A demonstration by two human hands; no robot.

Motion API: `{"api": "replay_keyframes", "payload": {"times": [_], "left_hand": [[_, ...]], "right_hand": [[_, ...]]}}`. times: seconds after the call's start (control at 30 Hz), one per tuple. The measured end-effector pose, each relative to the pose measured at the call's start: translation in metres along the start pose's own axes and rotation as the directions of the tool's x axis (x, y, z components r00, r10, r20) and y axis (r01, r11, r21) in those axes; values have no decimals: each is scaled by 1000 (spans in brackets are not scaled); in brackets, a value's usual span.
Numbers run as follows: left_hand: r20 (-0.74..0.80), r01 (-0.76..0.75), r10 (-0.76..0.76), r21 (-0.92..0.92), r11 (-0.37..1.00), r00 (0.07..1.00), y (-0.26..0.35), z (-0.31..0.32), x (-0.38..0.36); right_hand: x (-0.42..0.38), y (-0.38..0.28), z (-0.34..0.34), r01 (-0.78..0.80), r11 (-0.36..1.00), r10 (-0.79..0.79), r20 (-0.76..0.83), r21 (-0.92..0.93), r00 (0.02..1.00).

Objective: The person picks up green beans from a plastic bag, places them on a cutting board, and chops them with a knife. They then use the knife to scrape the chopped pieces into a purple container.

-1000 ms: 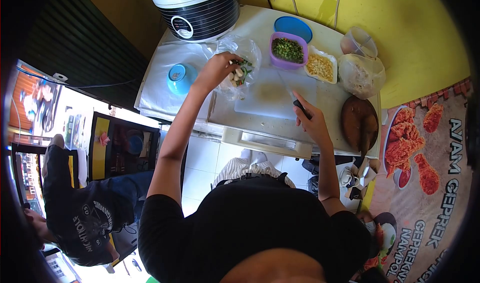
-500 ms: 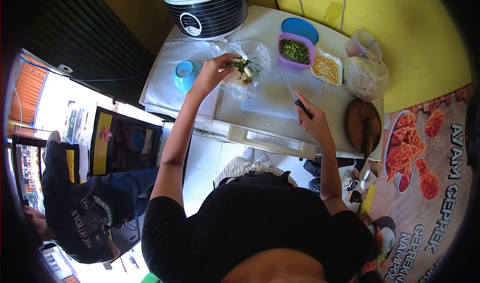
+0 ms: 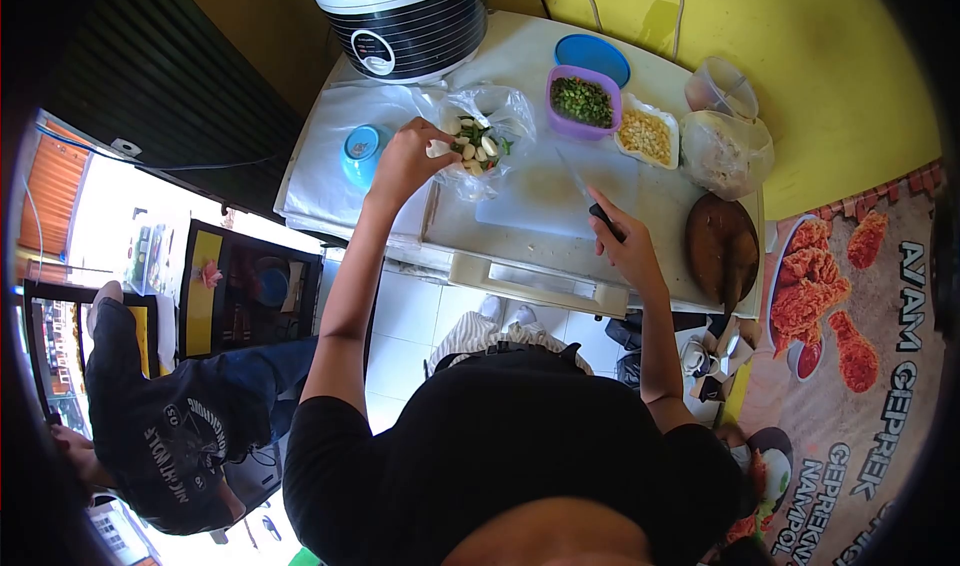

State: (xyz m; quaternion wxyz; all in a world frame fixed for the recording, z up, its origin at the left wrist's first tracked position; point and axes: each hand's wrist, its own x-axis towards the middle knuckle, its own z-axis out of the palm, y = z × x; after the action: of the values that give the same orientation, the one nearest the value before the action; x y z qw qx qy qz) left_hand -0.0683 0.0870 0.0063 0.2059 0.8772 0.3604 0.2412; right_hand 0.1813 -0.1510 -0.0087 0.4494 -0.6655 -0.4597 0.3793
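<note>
Head view (the only one)

Left hand: the left hand (image 3: 405,161) is at the mouth of a clear bag (image 3: 480,136), fingers pinched on a pale garlic clove (image 3: 436,149) at the near edge of the bag.

Bag: lies open on the tabletop (image 3: 660,201) right against the left hand; it holds more white cloves mixed with green chillies (image 3: 478,134).

Right hand: the right hand (image 3: 628,251) is closed around the dark handle of a knife (image 3: 590,194), whose blade runs up and away from it over the board (I cannot tell whether the tip touches).

Board: a white cutting board (image 3: 545,191) lies between the two hands, bare apart from a faint stain.

Beyond the right hand: a purple tub (image 3: 583,103) of chopped greens, a white tray (image 3: 646,137) of chopped garlic, a blue lid (image 3: 593,58), a tied plastic bag (image 3: 722,151) and a clear cup (image 3: 718,88).

Right of the right hand: a dark stone mortar (image 3: 722,246) with its pestle, close to the tabletop's near edge.

Beyond the left hand: a rice cooker (image 3: 400,16); left of that hand, a small blue bowl (image 3: 360,153).

Elsewhere: another person in a dark printed shirt (image 3: 165,436) stands below left, well apart from the tabletop.

Risks (a judgement): the limp bag may tip as the hand draws out, spilling cloves off the near edge. The knife is held idle while attention sits on the bag; a careless reach across the board could meet the blade. A round clove could also roll under the first cut.
</note>
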Motion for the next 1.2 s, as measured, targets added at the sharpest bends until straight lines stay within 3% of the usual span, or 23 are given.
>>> {"api": "replay_keyframes", "payload": {"times": [0.13,0.2,0.43,0.5,0.6,0.67,0.73,0.83,0.97,1.03,1.2], "left_hand": [[-23,72,-74,-46,996,997,2,6,1],[-86,152,-147,59,987,985,6,7,0],[-115,120,-131,-102,988,985,-9,17,-2],[-236,102,-129,-122,987,963,3,9,-9],[-238,19,-64,-188,982,969,31,7,-20],[-123,-94,70,-201,975,990,51,22,-30],[16,-83,89,-234,969,996,66,50,-40],[38,-162,172,-185,969,984,74,87,-42],[-28,-175,173,-150,973,984,80,107,-36],[-14,-62,60,-218,974,998,84,105,-33],[-44,-91,83,-228,969,996,81,110,-32]], "right_hand": [[-1,-2,0,-22,1000,22,7,-19,1000],[1,5,0,28,999,-27,21,-37,999],[5,5,-2,31,999,-31,30,-25,999],[6,3,-4,-41,997,44,58,-63,997],[6,6,-2,-26,999,27,39,-20,999],[5,3,-3,-67,998,68,43,-16,997],[2,-2,-4,-108,994,109,41,-15,993],[-6,-4,-2,-141,990,141,29,-24,990],[-14,6,0,-83,996,83,46,-22,995],[-18,8,1,-46,998,48,45,-34,998],[-25,9,4,-6,993,10,35,-121,999]]}}
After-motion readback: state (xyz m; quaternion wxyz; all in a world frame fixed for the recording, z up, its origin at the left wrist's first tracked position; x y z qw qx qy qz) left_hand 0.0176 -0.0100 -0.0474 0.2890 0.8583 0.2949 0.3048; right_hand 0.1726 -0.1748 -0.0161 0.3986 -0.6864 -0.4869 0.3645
